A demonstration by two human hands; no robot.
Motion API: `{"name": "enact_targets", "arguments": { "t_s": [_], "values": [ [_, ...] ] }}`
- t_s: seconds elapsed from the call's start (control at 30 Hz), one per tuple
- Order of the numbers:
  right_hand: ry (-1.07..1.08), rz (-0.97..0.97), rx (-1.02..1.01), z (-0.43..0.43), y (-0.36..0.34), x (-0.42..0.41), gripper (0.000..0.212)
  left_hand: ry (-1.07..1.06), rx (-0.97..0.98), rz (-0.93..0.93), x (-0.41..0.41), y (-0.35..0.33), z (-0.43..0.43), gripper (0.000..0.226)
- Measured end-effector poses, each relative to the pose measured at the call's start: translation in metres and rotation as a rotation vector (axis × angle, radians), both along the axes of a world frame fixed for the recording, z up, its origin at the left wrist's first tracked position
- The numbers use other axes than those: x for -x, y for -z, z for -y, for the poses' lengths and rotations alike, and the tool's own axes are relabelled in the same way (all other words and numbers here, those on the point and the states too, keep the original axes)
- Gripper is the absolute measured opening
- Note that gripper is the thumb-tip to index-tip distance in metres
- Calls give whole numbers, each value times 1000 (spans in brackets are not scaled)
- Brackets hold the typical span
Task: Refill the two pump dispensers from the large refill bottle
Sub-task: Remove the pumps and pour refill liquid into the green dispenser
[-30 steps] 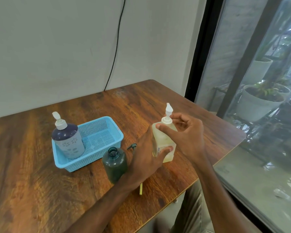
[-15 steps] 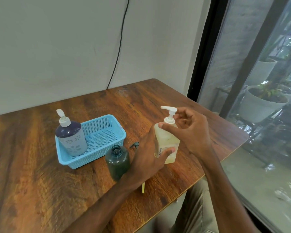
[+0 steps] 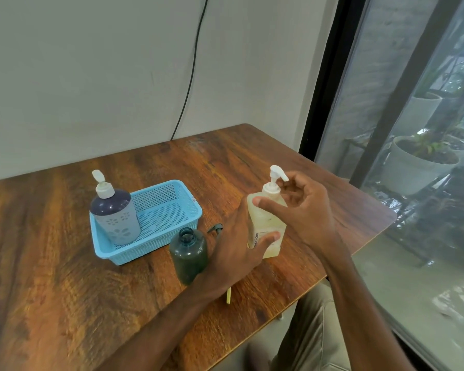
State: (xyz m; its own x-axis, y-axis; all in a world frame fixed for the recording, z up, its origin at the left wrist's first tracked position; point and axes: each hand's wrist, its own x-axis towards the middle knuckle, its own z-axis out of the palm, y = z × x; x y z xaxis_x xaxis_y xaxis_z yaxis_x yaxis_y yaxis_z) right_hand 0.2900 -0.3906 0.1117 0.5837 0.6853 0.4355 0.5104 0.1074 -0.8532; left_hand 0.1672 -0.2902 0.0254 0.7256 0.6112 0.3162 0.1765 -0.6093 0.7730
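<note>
A pale yellow pump bottle (image 3: 266,220) stands near the table's front right. My left hand (image 3: 239,245) wraps its body from the left. My right hand (image 3: 304,210) holds its white pump head (image 3: 275,178) and collar, thumb across the shoulder. A dark green bottle (image 3: 189,254) stands open, without its pump, just left of my left hand. Its dark pump (image 3: 215,228) lies on the table behind it. A purple pump bottle with a white flowered sleeve (image 3: 115,212) stands in the left end of a blue basket (image 3: 169,210).
The wooden table (image 3: 65,277) ends close on the right and front. A yellow straw-like piece (image 3: 228,297) lies under my left wrist. A black cable (image 3: 190,76) hangs down the wall. A glass window with potted plants outside is on the right.
The pump nozzle has turned under my right hand, from pointing left to pointing right. My left hand stays on the bottle's body. The camera view has shifted slightly.
</note>
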Motion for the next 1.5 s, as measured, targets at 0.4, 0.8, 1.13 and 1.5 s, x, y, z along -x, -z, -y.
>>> {"name": "enact_targets", "arguments": {
  "t_s": [0.4,0.8,1.13,1.5],
  "values": [
    [-51,-12,-23,1,2,-3,59,3,10,5,0,2,0,86],
    [-22,29,-23,3,1,0,54,16,32,10,0,1,0,89],
    [-142,-9,-19,3,3,1,39,21,35,9,1,1,-1,89],
    [-92,22,-47,0,3,1,46,-2,21,-19,1,0,1,91]
  ]
}}
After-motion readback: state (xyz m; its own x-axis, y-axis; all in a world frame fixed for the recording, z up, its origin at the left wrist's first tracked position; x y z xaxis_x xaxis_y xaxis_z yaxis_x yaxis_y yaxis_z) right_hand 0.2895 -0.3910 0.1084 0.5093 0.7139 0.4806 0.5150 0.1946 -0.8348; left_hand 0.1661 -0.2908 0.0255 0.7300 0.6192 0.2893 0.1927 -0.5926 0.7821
